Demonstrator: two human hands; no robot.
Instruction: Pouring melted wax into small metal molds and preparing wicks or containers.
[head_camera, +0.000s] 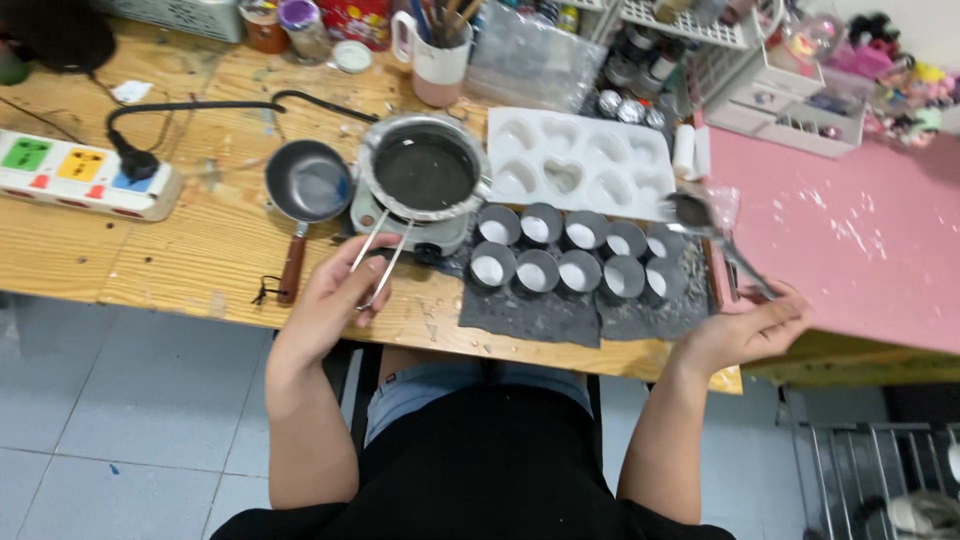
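Observation:
My left hand (335, 300) grips the wire handle of a round metal pot (425, 170) that sits on a small electric hot plate (405, 225); dark liquid fills the pot. My right hand (745, 325) holds a metal spoon (715, 240) whose bowl hangs above the right end of several small round tins (575, 260), most with a white bottom. The tins stand in two rows on a dark mat (540, 315). Behind them lies a white silicone mould (580, 160) with heart-shaped cavities.
A small dark pan with a wooden handle (305, 195) lies left of the hot plate, with a white power strip (85, 175) further left. A mug of tools (438, 45), jars and white racks (780, 90) line the back. A pink board (850, 240) lies at right.

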